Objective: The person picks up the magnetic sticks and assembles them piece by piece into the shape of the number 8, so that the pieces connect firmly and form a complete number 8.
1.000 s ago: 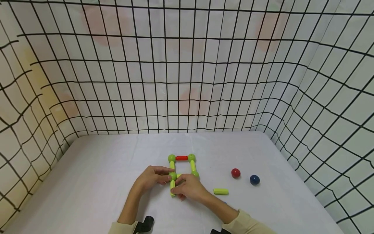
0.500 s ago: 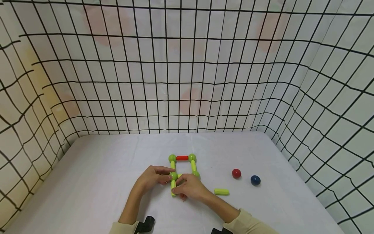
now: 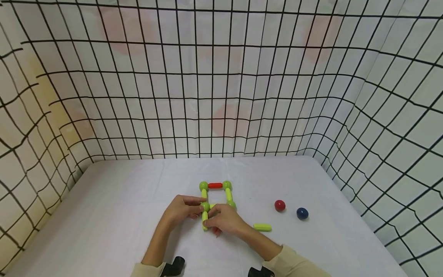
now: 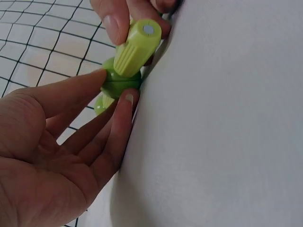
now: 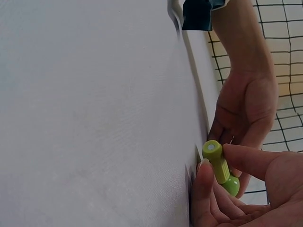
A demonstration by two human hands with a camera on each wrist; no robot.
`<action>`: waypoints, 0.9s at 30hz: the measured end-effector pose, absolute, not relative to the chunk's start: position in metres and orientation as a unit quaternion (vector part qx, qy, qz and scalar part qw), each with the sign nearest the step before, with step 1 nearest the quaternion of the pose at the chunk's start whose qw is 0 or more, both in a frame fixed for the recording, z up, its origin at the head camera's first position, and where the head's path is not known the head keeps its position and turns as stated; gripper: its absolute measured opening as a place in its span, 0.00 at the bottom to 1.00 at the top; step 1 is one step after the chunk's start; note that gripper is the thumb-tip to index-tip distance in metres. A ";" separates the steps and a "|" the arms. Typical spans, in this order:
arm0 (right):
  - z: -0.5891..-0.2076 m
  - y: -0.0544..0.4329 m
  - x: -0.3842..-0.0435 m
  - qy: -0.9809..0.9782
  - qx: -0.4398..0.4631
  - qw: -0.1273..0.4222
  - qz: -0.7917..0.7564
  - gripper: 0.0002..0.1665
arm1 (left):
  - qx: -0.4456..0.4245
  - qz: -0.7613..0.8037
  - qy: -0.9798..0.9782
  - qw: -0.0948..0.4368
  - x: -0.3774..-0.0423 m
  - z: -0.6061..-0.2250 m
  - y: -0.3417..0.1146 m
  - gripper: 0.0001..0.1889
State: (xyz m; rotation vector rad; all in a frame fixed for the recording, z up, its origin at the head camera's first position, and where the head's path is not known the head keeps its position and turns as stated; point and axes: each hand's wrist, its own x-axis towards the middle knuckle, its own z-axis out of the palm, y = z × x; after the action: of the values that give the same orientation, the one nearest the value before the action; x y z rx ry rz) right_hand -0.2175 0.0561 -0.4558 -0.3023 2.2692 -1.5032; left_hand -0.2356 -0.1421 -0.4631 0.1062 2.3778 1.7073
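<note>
A square frame of magnetic rods and balls lies on the white table: lime-green rods, one red rod [image 3: 215, 185] on the far side, and green balls at the corners. My left hand [image 3: 180, 208] pinches the near-left green ball [image 4: 120, 85] between thumb and fingers. From that ball a lime-green rod [image 4: 135, 52] sticks out toward me, its end against the ball. My right hand [image 3: 226, 220] pinches this rod near its free end, where a silvery magnet disc shows in both wrist views. Part of the frame's near side is hidden behind the right hand.
To the right of my right hand lies a loose lime-green rod [image 3: 262, 227]. Beyond it are a red ball [image 3: 280, 205] and a dark blue ball [image 3: 302, 213]. Black netting [image 3: 211, 96] over white sheeting encloses the table [image 3: 121, 200] at the back and sides.
The frame has slid very slightly away from me over the last half second, with both hands keeping their grip. The loose pieces at right stay put.
</note>
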 end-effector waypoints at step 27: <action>-0.454 0.052 -0.232 0.828 -0.099 0.192 -0.517 0.15 | -0.023 0.605 0.795 0.031 -0.236 -0.468 -0.131 0.12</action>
State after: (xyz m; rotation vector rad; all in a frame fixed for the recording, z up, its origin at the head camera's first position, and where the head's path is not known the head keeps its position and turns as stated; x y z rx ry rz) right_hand -0.2323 0.0517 -0.4544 -0.2768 2.3257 -1.4530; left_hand -0.2361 -0.1305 -0.4677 -0.0723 2.4514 1.8636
